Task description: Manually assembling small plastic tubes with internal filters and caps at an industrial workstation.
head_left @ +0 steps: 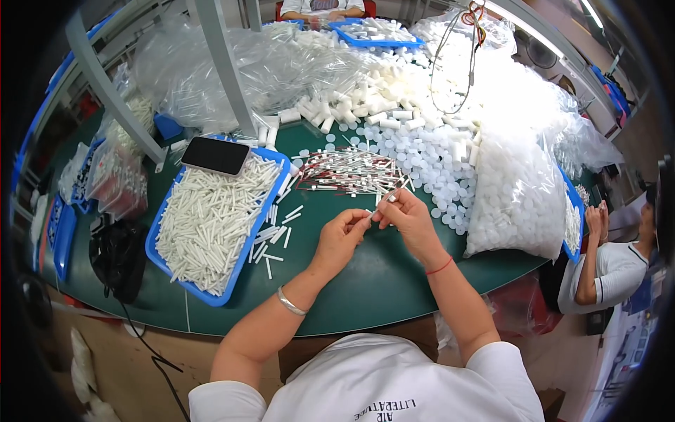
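Note:
Close together above the green table's near side, my hands work fingertip to fingertip. My left hand (342, 238) is closed in a pinch on a small white stick, mostly covered by the fingers. My right hand (410, 221) is closed too, with a small white part (391, 199) showing between thumb and forefinger; its exact kind is too small to make out. Just beyond them lies a heap of thin white-ended pieces with red wires (350, 171). Short white sticks (270, 243) lie loose left of my left hand.
At left, a blue tray (219, 300) heaped with white sticks carries a dark-screened phone (216, 155). Translucent discs (437, 179) and a full clear bag (517, 197) lie right. White cylinders (383, 105) pile behind. A metal post (223, 67) rises far left; another person (601, 271) sits at right.

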Available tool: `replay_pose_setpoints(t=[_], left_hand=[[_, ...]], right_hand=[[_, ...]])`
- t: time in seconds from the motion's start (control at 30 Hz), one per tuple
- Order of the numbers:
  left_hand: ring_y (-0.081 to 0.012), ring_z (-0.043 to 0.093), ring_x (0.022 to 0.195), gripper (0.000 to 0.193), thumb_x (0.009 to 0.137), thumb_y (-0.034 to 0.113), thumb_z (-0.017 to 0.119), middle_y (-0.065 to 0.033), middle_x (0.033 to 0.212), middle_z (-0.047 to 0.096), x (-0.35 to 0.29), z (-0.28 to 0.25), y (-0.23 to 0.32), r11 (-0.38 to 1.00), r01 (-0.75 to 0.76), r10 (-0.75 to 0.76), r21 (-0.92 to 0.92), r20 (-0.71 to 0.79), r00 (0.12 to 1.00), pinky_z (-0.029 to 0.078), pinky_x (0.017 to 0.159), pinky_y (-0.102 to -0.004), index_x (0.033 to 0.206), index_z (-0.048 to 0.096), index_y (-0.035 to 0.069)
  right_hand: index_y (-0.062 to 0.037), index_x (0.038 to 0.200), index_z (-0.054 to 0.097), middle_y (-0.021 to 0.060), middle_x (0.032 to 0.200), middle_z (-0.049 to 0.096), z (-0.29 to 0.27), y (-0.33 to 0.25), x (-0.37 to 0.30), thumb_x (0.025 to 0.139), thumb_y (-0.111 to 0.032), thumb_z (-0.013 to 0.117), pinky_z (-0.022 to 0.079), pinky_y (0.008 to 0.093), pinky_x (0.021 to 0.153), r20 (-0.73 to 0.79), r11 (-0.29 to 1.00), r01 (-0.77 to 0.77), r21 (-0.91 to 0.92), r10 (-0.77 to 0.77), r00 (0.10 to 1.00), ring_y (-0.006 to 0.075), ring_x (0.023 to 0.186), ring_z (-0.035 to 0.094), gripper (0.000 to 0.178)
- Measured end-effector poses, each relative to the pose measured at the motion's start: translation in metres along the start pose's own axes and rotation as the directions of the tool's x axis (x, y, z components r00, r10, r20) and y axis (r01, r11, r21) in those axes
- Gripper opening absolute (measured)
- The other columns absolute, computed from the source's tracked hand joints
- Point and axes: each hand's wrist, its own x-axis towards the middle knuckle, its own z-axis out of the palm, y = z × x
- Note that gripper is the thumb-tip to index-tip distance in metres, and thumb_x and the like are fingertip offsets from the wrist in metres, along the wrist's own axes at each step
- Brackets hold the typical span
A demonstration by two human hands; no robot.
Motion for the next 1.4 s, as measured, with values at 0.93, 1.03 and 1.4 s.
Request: replay_pose_setpoints(t=[0.93,1.03,1.4], left_hand=[[-0.0084,0.063,0.072,0.018,0.092,0.014,0.064,-0.0076,0.085,0.07,0.003,0.03,0.019,0.998,0.021,-0.009,-0.055,0.203,0.979,0.051,0.064,-0.0226,0.103,0.065,0.001],[-0.0087,0.063,0.078,0.016,0.093,0.014,0.063,-0.006,0.094,0.068,0.021,0.047,0.021,0.976,-0.087,0.039,0.199,0.23,0.972,0.052,0.066,-0.0232,0.101,0.065,0.001],[-0.0343,0.059,0.093,0.024,0.078,0.008,0.068,-0.0151,0.095,0.062,0.069,0.133,-0.025,0.5,-0.57,0.45,0.652,0.367,0.814,0.049,0.08,-0.0408,0.101,0.062,0.002]], right_hand=[[0.001,0.098,0.066,0.0081,0.102,0.066,-0.03,0.008,-0.045,0.09,-0.006,0.065,0.051,0.0261,0.082,-0.052,0.987,0.045,0.151,-0.038,0.998,0.0126,0.09,0.062,0.011],[0.0006,0.099,0.063,0.01,0.103,0.066,-0.042,0.003,-0.062,0.092,-0.007,0.062,0.052,0.0266,0.077,-0.166,0.986,0.099,0.134,-0.076,0.983,0.015,0.09,0.064,0.01],[-0.0005,0.109,0.065,0.0001,0.077,0.062,-0.062,-0.021,-0.111,0.095,-0.015,0.062,0.039,0.0166,0.049,-0.463,0.988,0.022,-0.151,-0.09,0.882,0.0025,0.056,0.049,0.021]])
